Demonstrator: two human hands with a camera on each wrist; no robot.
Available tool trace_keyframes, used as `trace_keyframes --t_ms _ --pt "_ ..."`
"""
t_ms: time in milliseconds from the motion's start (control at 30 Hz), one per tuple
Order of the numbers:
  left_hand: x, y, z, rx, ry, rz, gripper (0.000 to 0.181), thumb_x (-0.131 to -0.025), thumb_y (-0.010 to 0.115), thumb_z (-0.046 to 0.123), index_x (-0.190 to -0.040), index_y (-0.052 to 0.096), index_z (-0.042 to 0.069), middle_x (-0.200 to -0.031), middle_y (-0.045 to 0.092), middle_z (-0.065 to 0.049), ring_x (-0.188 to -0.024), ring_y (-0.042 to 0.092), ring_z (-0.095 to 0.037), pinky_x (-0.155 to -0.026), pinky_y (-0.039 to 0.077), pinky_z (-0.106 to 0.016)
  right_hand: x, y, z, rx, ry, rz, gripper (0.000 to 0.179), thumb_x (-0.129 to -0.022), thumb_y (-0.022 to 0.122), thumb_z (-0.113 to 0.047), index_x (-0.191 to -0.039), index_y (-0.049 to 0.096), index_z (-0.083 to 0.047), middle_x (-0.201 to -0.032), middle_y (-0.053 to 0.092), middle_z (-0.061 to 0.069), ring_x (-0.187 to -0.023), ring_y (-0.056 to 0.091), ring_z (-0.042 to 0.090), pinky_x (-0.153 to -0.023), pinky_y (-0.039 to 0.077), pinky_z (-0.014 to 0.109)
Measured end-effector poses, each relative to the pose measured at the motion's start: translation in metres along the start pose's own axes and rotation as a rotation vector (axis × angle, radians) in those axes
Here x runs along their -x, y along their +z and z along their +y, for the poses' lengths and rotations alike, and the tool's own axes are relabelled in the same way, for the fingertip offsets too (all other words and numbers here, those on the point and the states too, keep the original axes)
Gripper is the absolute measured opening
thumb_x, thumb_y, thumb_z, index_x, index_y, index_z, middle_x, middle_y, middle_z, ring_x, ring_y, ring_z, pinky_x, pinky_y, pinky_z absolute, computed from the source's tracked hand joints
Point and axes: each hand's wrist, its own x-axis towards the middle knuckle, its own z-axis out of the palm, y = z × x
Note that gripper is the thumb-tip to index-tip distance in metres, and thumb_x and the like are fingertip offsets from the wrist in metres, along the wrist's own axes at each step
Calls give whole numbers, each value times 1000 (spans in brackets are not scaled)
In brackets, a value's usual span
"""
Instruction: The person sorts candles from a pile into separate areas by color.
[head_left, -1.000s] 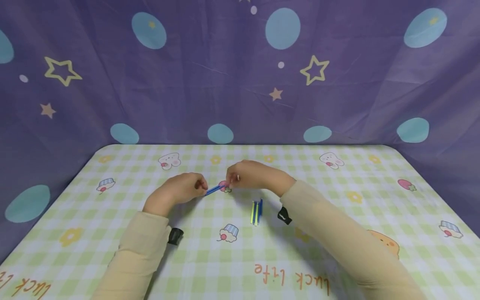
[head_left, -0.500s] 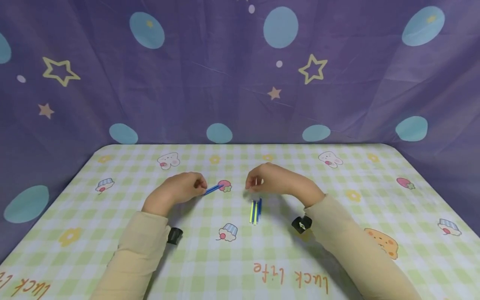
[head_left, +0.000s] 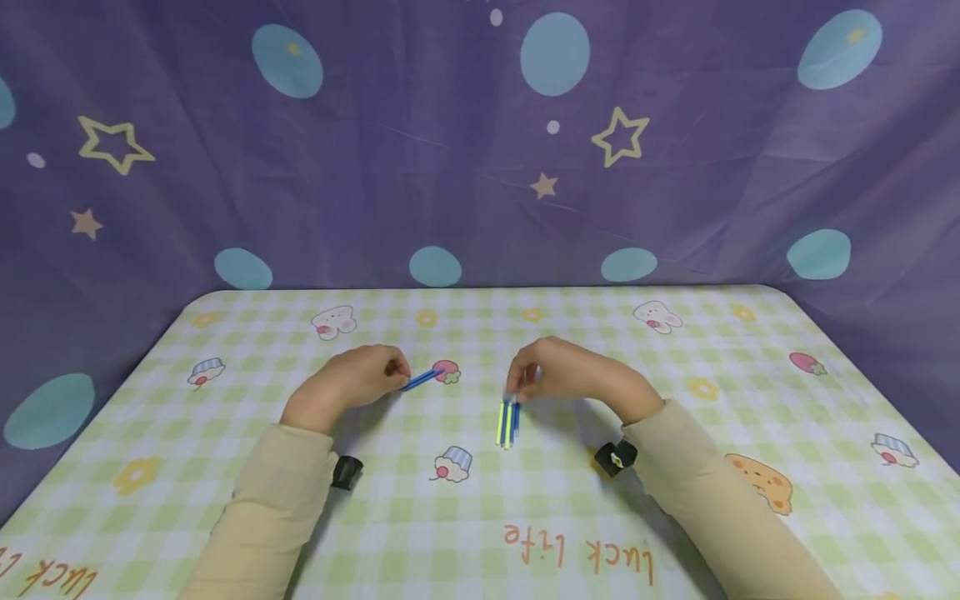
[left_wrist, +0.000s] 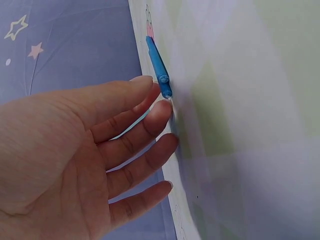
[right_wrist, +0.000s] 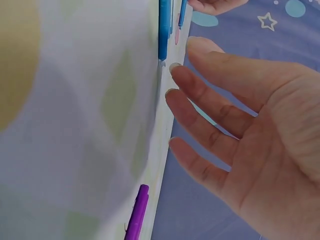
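Observation:
Two slim blue sticks (head_left: 423, 379) lie side by side on the table, slanting away from my left hand (head_left: 348, 383). In the left wrist view, their near ends (left_wrist: 166, 92) show beside the thumb tip, and the other fingers spread loosely below. I cannot tell how firmly the fingertips press on them. To the right is a small bundle of blue and yellow-green sticks (head_left: 508, 427). My right hand (head_left: 566, 375) hovers at its far end, fingertips close to it. In the right wrist view, its relaxed fingers (right_wrist: 192, 110) hold nothing, beside a blue stick (right_wrist: 163, 32).
A purple stick (right_wrist: 136, 212) shows low in the right wrist view; I cannot find it in the head view. A checked tablecloth (head_left: 360, 533) covers the table, backed by a purple curtain (head_left: 480, 225). Black devices (head_left: 617, 457) sit at both wrists.
My right hand has left the far end of the two blue sticks and moved right and nearer, to the bundle. My left hand stays at their near end.

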Motion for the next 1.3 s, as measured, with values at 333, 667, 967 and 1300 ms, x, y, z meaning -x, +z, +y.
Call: trace_keyframes --t_ms 333,667,967,1300 --pt "1 3 -2 7 -4 -1 8 -99 61 20 -99 66 13 -94 62 -1 -78 51 -19 -77 43 -39 1 9 4 -27 57 -52 15 -83 77 1 -93 74 -9 -89 67 -4 -80 60 5 -75 50 24" --pt "1 3 -3 6 0 7 8 -99 62 20 -100 66 13 -95 62 -1 -78 51 -19 -76 43 -39 4 8 5 -9 94 -50 11 -83 79 -4 -88 72 -11 -85 63 -4 -76 55 6 -73 48 25" --pt "-2 2 -3 -4 8 8 8 -99 62 20 -100 66 13 -94 62 -1 -80 52 -19 -78 43 -39 5 6 5 3 119 -70 12 -84 77 -3 -82 69 -12 -83 61 -5 -76 53 7 -73 47 25" --pt "-3 2 -1 -6 8 -1 9 -99 62 20 -100 66 13 -95 63 -2 -80 52 -20 -77 43 -39 6 4 5 27 122 -89 14 -85 77 -5 -78 68 -14 -84 58 -4 -77 51 8 -73 45 26"
